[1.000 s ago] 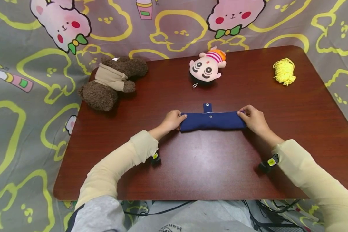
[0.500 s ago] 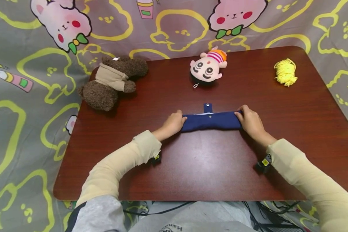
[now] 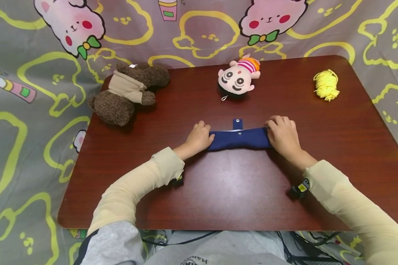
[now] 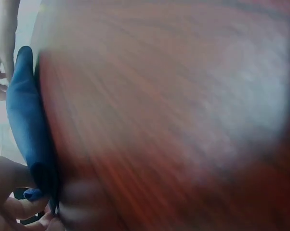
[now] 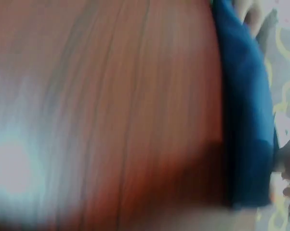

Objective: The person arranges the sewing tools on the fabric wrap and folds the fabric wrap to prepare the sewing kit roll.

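A folded navy cloth bag (image 3: 237,139) lies across the middle of the table, with a strip of white showing along its far edge. Its small snap tab (image 3: 237,124) points away from me, and a second metal snap sits on the front panel. My left hand (image 3: 199,139) grips the bag's left end; in the left wrist view, the fingers (image 4: 27,208) pinch the fabric. At the other end, my right hand (image 3: 284,137) holds the edge with fingers bent over it. The right wrist view shows the blue bag (image 5: 248,106) and only part of that hand.
A brown plush bear (image 3: 119,95) in a beige top lies at the back left. Behind the bag rests a plush doll (image 3: 237,77) with a striped body. A yellow yarn bundle (image 3: 326,85) sits at the back right. Patterned fabric hangs behind the table (image 3: 225,206).
My right hand has shifted left, its fingers now further over the bag's edge, and the visible blue span is shorter. The left hand has moved slightly right and its fingers have lifted a little.
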`<act>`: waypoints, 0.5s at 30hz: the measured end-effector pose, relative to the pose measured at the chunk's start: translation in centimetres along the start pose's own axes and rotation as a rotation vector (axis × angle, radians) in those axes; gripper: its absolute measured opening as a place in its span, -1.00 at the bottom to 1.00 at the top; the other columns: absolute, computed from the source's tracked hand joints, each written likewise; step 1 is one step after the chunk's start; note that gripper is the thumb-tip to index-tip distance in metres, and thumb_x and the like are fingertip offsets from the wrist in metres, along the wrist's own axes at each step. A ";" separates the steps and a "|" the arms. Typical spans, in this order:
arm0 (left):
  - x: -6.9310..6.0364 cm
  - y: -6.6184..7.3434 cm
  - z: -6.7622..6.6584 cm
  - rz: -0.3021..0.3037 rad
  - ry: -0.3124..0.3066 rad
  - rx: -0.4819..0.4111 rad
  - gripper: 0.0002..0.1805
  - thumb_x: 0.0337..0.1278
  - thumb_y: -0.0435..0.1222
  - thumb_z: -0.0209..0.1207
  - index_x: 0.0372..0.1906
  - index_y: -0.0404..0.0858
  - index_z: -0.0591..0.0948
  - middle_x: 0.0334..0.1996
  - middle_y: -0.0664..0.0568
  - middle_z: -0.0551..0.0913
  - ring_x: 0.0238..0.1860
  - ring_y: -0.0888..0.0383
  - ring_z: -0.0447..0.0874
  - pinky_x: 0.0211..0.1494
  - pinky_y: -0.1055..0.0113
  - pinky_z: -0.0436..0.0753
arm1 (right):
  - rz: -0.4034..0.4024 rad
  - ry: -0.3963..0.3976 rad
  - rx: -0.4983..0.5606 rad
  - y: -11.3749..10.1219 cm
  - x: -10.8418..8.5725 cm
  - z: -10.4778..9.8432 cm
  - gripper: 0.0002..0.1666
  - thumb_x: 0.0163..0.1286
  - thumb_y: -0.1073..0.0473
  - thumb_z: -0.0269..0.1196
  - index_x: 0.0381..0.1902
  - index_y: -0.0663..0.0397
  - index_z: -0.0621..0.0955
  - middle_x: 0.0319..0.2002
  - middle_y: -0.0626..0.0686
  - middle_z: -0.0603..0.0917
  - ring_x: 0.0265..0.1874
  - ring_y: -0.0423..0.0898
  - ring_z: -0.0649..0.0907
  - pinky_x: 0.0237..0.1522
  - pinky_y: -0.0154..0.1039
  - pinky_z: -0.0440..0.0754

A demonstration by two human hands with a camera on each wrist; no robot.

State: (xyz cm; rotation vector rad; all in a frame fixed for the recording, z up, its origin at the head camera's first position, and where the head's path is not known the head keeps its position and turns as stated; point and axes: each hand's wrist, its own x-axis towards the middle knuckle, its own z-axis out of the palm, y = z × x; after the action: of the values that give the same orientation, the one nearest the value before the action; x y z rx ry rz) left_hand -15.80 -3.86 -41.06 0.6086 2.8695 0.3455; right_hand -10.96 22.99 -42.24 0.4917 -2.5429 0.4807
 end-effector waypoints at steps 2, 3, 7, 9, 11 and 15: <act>0.1 -0.1 -0.2 0.018 0.003 -0.027 -0.65 0.13 -0.16 0.08 -0.16 -0.40 0.53 -0.19 -0.20 0.45 -0.13 -0.10 0.43 -0.04 0.16 0.44 | -0.099 -0.005 0.058 -1.1 0.4 0.1 -0.81 0.02 0.39 0.15 -0.33 0.25 0.56 -0.25 0.20 0.55 -0.26 0.18 0.49 -0.30 0.07 0.34; 0.2 -0.1 -0.2 0.027 0.004 -0.039 -0.66 0.13 -0.17 0.09 -0.19 -0.41 0.54 -0.21 -0.20 0.46 -0.15 -0.10 0.44 -0.03 0.16 0.44 | -0.139 -0.021 0.097 -1.7 0.6 0.2 -0.81 0.04 0.38 0.14 -0.32 0.25 0.57 -0.24 0.19 0.57 -0.23 0.15 0.50 -0.25 0.06 0.35; 0.7 -0.2 -0.5 0.043 -0.012 -0.076 -0.70 0.10 -0.18 0.12 -0.28 -0.40 0.54 -0.28 -0.17 0.48 -0.22 -0.06 0.49 -0.10 0.20 0.45 | -0.231 -0.107 0.220 -3.4 0.6 0.5 -0.76 0.06 0.37 0.16 -0.26 0.29 0.61 -0.20 0.18 0.61 -0.16 0.10 0.54 -0.09 0.01 0.39; 0.9 -0.2 -0.8 0.029 -0.031 -0.079 -0.72 0.07 -0.17 0.13 -0.31 -0.35 0.52 -0.30 -0.14 0.49 -0.23 -0.03 0.50 -0.14 0.21 0.46 | -0.233 -0.129 0.246 -3.7 0.4 0.6 -0.73 0.04 0.38 0.19 -0.23 0.33 0.61 -0.19 0.19 0.62 -0.15 0.10 0.56 -0.07 -0.01 0.41; 1.2 -0.2 -1.0 0.007 -0.055 -0.072 -0.74 0.05 -0.16 0.15 -0.29 -0.30 0.50 -0.29 -0.10 0.49 -0.21 -0.01 0.48 -0.13 0.22 0.45 | -0.220 -0.135 0.256 -3.8 0.2 0.7 -0.71 0.03 0.40 0.20 -0.22 0.35 0.61 -0.18 0.19 0.62 -0.15 0.10 0.57 -0.06 -0.03 0.42; 2.0 0.3 -1.5 0.003 -0.079 -0.045 -0.74 0.02 -0.19 0.13 -0.17 -0.20 0.51 -0.22 -0.02 0.52 -0.11 0.00 0.42 -0.05 0.19 0.37 | -0.199 -0.133 0.271 -3.8 0.0 1.0 -0.70 0.04 0.39 0.22 -0.20 0.33 0.62 -0.17 0.17 0.63 -0.14 0.08 0.58 -0.05 -0.05 0.43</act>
State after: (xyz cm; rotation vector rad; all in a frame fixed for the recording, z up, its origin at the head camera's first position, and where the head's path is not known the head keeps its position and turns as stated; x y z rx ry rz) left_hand -17.83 -3.05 -39.82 0.6045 2.7785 0.3767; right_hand -9.71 19.22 -42.19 0.8927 -2.5297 0.7432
